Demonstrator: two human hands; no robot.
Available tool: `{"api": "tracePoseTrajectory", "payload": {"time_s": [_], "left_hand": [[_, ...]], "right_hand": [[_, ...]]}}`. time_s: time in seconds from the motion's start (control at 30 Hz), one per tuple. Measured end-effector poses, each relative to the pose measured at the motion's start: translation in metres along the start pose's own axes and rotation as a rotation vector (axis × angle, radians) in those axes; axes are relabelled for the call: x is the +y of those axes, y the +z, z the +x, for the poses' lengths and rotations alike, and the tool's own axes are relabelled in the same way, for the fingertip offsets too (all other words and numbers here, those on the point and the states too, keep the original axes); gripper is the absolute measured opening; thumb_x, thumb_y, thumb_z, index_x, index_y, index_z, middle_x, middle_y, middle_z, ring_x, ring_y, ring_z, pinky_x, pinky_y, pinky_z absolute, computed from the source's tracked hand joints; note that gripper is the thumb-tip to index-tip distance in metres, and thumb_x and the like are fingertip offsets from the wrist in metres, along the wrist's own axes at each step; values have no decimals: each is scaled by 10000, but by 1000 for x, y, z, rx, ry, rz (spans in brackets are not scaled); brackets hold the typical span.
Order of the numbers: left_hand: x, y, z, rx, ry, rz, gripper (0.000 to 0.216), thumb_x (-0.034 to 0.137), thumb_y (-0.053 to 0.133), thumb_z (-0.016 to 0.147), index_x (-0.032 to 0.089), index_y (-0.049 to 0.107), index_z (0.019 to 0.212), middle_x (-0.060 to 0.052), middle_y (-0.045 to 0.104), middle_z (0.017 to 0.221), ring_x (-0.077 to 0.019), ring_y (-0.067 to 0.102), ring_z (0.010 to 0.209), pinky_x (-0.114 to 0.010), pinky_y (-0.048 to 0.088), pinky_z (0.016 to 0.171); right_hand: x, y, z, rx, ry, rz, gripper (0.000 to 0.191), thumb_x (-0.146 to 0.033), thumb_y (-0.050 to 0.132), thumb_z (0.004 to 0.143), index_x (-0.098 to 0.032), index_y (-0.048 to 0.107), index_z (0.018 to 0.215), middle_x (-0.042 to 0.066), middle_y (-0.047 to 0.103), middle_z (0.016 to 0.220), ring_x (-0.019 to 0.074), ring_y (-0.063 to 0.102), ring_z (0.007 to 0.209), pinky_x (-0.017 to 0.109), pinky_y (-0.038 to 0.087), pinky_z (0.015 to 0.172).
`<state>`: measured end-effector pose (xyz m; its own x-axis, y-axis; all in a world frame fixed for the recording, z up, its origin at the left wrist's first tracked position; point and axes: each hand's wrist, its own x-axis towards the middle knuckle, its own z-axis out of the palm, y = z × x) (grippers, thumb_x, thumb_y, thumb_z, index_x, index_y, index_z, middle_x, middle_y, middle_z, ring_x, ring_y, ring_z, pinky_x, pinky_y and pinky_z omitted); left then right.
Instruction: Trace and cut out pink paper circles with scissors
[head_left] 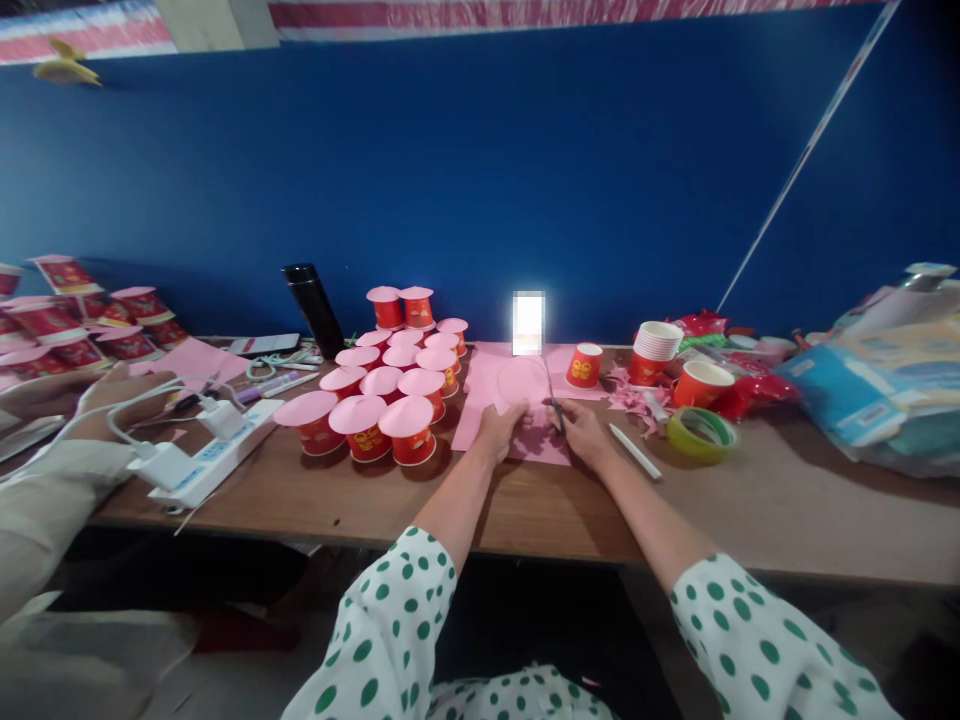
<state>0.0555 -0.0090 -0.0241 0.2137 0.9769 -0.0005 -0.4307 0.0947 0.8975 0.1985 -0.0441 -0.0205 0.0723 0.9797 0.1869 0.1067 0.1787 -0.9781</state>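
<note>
My left hand [499,425] pinches a pink paper piece [521,385] with a rounded top, held just above the pink sheet [487,400] lying on the wooden table [750,500]. My right hand [581,432] grips scissors [553,400] whose blades point away from me along the paper's right edge. A white pen [634,450] lies on the table just right of my right hand.
Several red cups capped with pink paper [386,385] are stacked left of my hands. A black bottle [313,308], a lit phone [528,322], single cups [583,364], a cup stack [654,352], a green tape roll [700,433] and bags [885,385] surround them. Another person's arm [60,440] rests by a power strip [202,455].
</note>
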Motion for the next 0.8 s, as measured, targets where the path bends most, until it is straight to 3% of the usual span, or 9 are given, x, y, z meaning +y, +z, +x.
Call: {"api": "tracePoseTrajectory", "payload": {"time_s": [0.8], "left_hand": [[2,1,-1,23,15,-9,251,277,713,597,58,604,651,-50,595,563,-86,526,490,-206,425,488]], "right_hand": [[-1,-1,-1,-3,-42,-47,479,-425,630,663,-136,607,1044,-18,550,571,102,502,481,223,440,447]]}}
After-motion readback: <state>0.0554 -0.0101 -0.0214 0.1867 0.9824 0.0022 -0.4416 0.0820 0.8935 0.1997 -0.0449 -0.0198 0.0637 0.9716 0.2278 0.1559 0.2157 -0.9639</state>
